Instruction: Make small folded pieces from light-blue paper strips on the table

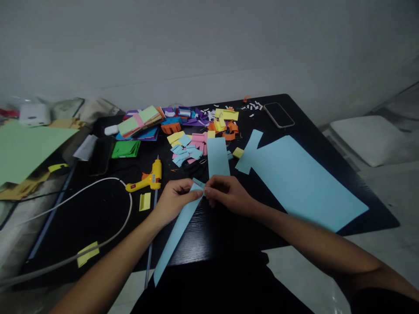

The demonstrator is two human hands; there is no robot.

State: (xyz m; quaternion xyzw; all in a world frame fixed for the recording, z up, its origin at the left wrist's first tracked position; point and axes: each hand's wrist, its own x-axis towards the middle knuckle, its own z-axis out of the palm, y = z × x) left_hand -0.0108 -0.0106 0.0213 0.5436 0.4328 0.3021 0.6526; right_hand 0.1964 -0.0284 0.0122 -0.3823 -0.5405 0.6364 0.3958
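Note:
My left hand [178, 198] pinches the upper end of a long light blue paper strip [178, 231], whose other end hangs down past the table's front edge. At that same upper end, my right hand [227, 194] has its fingers closed against the paper, the fingertips meeting the left thumb. A small piece seems folded over between the hands, though the fingers partly hide it. Just beyond the right hand lies another light blue strip [218, 155]. Scissors [194, 165] with dark handles rest behind the hands, beside small cut blue pieces [185, 152].
A yellow glue gun [147, 179] with a looping white cable [129, 209] stands at left. Large light blue sheets [304, 183] cover the right side. Stacked coloured paper [140, 122], orange scraps [232, 130] and a phone [279, 115] lie toward the wall on the black table [229, 235].

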